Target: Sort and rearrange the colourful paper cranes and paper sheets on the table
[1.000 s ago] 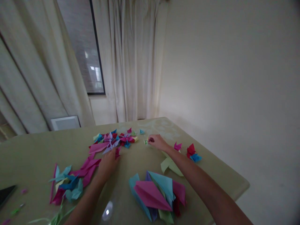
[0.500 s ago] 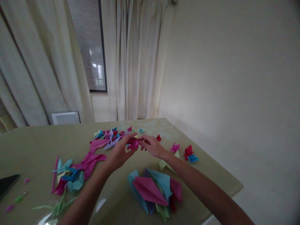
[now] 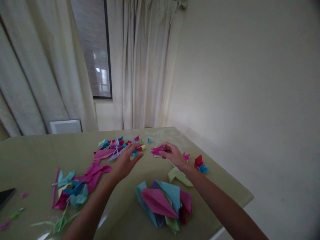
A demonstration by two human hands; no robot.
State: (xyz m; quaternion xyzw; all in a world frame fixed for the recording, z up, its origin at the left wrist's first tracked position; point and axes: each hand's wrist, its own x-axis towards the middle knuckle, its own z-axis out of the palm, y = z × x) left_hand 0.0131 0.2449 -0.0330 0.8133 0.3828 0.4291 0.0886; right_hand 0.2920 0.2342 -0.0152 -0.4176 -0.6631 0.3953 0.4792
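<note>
Between the thumb and fingers of my right hand is a small magenta folded paper piece, raised over the far part of the table. My left hand is apart from it, fingers and thumb spread with nothing between them. Just beyond the left hand lies a pile of colourful origami pieces. To the right of my right hand sit a pink origami piece, a red one and a blue one. A pale green folded paper lies under my right forearm.
Several folded paper planes are heaped near the front of the table. Magenta, teal and blue folded papers lie at left beside a green paper piece. A dark flat object rests at the left edge. The wall borders the right side.
My hands have moved apart. The magenta paper piece, earlier between both hands, has gone to the right in my right hand, and my left hand has let go and opened.
</note>
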